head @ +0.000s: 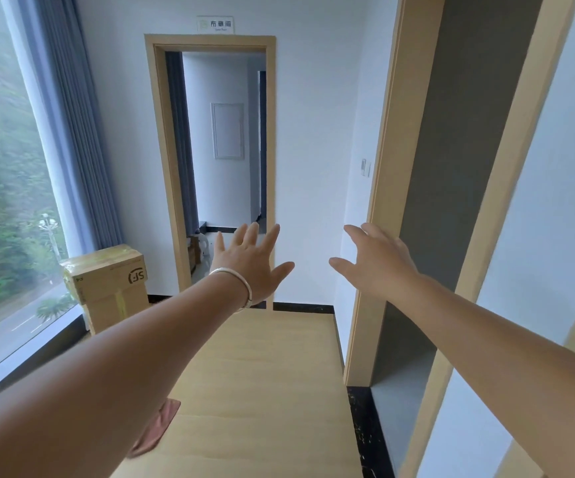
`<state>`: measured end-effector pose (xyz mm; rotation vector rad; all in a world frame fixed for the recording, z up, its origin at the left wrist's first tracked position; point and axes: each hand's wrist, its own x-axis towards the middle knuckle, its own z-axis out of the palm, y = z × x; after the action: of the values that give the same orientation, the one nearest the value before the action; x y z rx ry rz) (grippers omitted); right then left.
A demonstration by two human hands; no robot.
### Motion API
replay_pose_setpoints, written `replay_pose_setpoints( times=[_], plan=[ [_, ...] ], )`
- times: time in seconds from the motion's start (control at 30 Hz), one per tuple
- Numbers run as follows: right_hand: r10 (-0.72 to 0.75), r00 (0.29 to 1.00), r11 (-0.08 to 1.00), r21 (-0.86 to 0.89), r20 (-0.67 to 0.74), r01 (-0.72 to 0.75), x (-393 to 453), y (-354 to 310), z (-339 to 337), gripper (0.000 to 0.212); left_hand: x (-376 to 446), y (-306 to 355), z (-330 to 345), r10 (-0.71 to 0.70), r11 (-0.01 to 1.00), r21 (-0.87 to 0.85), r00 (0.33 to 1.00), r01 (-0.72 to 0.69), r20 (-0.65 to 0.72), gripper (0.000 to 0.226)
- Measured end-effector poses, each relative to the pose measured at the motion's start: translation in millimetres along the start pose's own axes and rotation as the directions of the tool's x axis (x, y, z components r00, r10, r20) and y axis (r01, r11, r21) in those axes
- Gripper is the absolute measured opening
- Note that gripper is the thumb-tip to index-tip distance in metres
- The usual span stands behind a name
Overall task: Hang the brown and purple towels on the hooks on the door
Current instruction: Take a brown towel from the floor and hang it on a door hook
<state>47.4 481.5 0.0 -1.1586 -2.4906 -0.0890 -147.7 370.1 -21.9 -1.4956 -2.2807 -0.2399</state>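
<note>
Our left hand at frame centre: fingers spread straight, holding nothing, touching nothing. Our right hand right of centre: fingers splayed, empty, near door frame, contact unclear. Silver bracelet on left wrist. Pinkish-brown cloth, lower left of frame, partly hidden under left forearm, probably brown towel. Purple towel, hooks: not seen. We judge: task not yet begun, towels unheld. Next move needs turning down, gripping cloth, then finding hooks. Cardboard box at left by window.
</note>
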Motion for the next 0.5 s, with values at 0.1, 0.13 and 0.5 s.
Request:
replay_pose_setpoints(
  times=[0.1, 0.13, 0.5],
  plan=[
    [0.012, 1.000, 1.000, 0.007, 0.020, -0.012, 36, 14, 20, 0.072, 35, 0, 23, 0.004, 1.000, -0.005, 1.000, -0.004, 0.027, 0.075],
    [0.013, 1.000, 1.000, 0.006, 0.025, -0.013, 49, 18, 28, 0.072, 48, -2, 32, 0.003, 1.000, -0.006, 1.000, -0.003, 0.028, 0.075],
    [0.057, 0.997, 0.998, -0.025, 0.046, -0.056, 237, 38, 109, 0.072, 244, -43, 127, 0.035, 0.999, -0.035, 0.999, -0.035, -0.015, 0.075]
  ],
)
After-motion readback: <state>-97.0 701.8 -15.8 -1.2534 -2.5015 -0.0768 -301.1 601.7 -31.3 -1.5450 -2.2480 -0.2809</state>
